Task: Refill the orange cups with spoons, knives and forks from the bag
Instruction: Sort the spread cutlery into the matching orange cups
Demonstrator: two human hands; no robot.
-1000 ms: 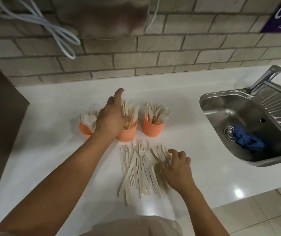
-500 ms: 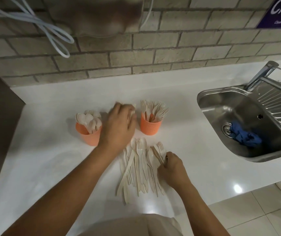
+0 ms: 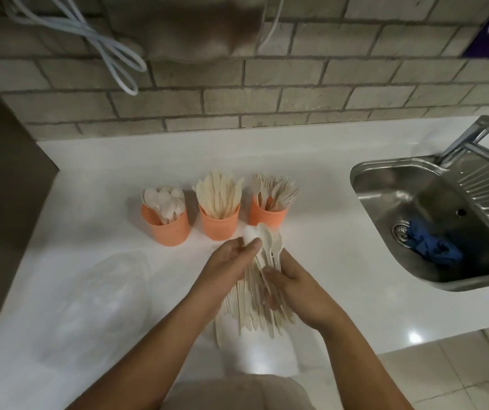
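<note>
Passing room over white counter (image 3: 95, 220) left of and behind orange cups (image 3: 219, 223); narrow gaps between them; cutlery pile (image 3: 252, 306) in front, sink (image 3: 432, 208) well right.

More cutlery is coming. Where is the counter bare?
Bare counter runs behind the orange cups to the brick wall, and between the fork cup and the sink. Crowded in front: left hand and right hand holding spoons over the cutlery pile.
</note>
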